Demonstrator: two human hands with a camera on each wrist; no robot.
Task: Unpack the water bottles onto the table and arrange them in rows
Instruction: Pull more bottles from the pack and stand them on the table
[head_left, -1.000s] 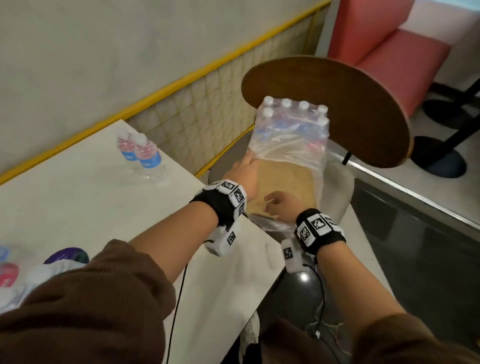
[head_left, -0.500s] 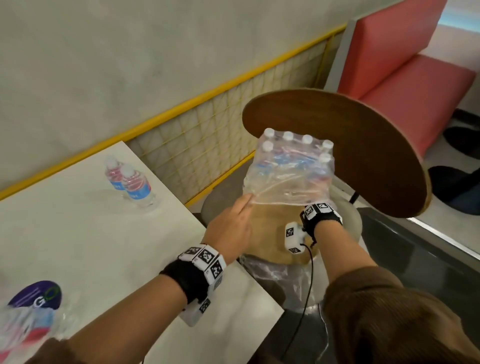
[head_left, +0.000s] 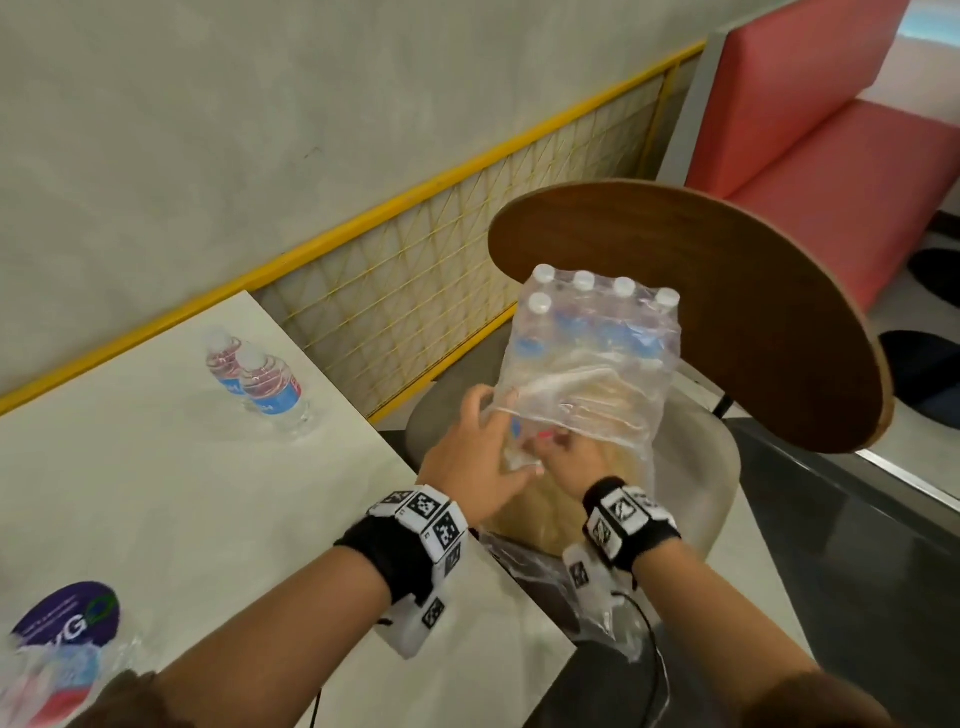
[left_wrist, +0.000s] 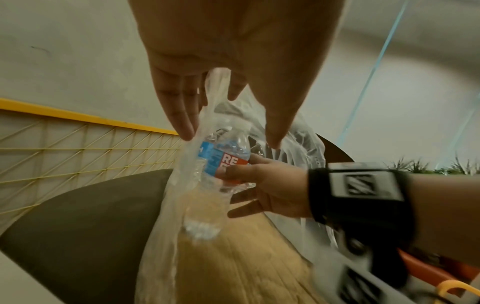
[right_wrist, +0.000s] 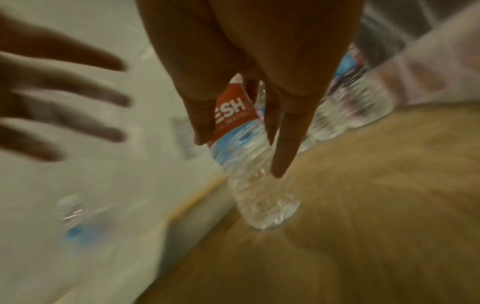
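Compared with half a second ago, the right hand (head_left: 569, 460) has come out from under the plastic wrap and now sits at the near edge of the pack (head_left: 587, 364), beside the left hand (head_left: 480, 467). One water bottle (left_wrist: 223, 164) is now gripped by the right hand: its fingers curl round the red and blue label, and the bottle is partly out of the torn wrap.

From the head view this bottle is almost hidden by both hands and the wrinkled plastic. The right wrist view is blurred, so the other bottles behind are hard to make out.

With fingers mostly straight and spread, the left hand presses against the loose wrap (left_wrist: 215, 115) near the opening; I cannot tell for sure if it pinches the plastic.

On the chair seat (head_left: 717, 467) stands the pack, and two bottles (head_left: 260, 382) stand upright together on the white table (head_left: 156, 493), well apart from the pack.
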